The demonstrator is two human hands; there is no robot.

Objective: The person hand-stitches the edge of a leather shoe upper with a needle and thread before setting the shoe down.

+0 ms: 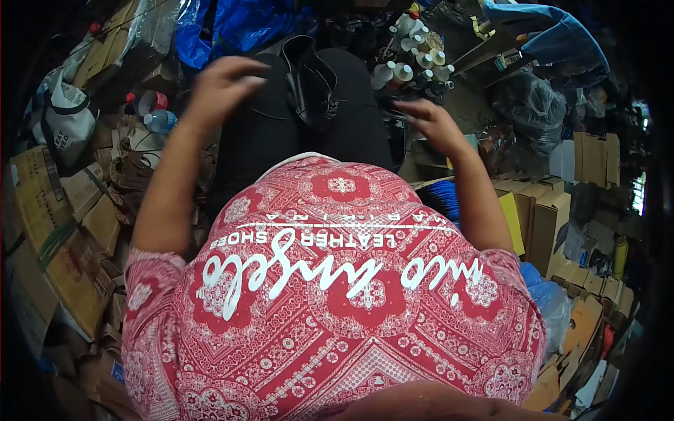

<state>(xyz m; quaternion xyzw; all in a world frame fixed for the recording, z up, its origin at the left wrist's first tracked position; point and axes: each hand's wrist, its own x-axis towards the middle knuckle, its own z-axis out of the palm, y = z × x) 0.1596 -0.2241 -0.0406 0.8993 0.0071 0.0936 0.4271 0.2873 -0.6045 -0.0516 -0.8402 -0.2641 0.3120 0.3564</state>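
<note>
A black leather piece with a strap looped at its top, perhaps a shoe or sandal upper, rests between my dark-trousered thighs. A thin dark thread trails from near it across the left thigh. My left hand is raised over that thigh, slightly blurred, its fingers apart and pointing toward the piece without touching it. On the other side my right hand hovers beside the right thigh with fingers stretched out. Something dark lies under its fingertips, too dim to make out. Nothing shows in either hand.
Several white-capped bottles cluster beyond my right hand. Blue plastic sheeting lies ahead. Cardboard boxes are stacked at right, with more cardboard at left. A white bag and a blue-tinted bottle sit at left.
</note>
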